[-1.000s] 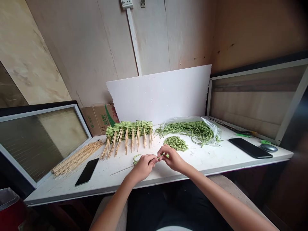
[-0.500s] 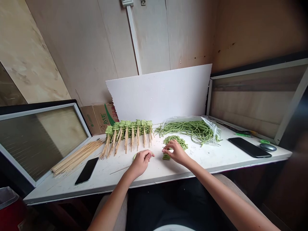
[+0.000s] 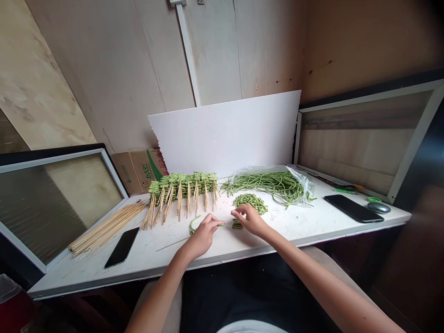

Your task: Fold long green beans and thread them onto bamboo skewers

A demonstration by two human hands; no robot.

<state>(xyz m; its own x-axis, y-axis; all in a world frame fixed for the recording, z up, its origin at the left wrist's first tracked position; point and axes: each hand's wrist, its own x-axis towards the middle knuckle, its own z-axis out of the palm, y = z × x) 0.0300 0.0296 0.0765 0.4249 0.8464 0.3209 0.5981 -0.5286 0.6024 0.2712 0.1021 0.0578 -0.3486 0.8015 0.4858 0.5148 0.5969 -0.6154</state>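
My left hand (image 3: 204, 233) is closed on a long green bean (image 3: 192, 224). One end of the bean pokes out past the fingertips, and the rest curls behind the hand. To its right, my right hand (image 3: 250, 219) is held with thumb and fingers together; whether a small piece is between them I cannot make out. Under its fingertips lies a short row of cut bean pieces (image 3: 237, 225). Just behind the right hand is a heap of cut bean pieces (image 3: 255, 200). A single thin skewer (image 3: 171, 244) lies by my left forearm.
Skewered bean pieces (image 3: 183, 181) are stacked at the back left, sticks toward me. Bare skewers (image 3: 107, 229) and a phone (image 3: 122, 247) lie left. Long beans in a plastic bag (image 3: 274, 185) are at the back. Another phone (image 3: 353, 208) and a mouse-shaped object (image 3: 379, 207) lie right.
The bean's end now shows beyond my left fingertips, and more of its curl is visible. My right hand has stayed beside the heap, shifting only slightly. The whole view has moved a little.
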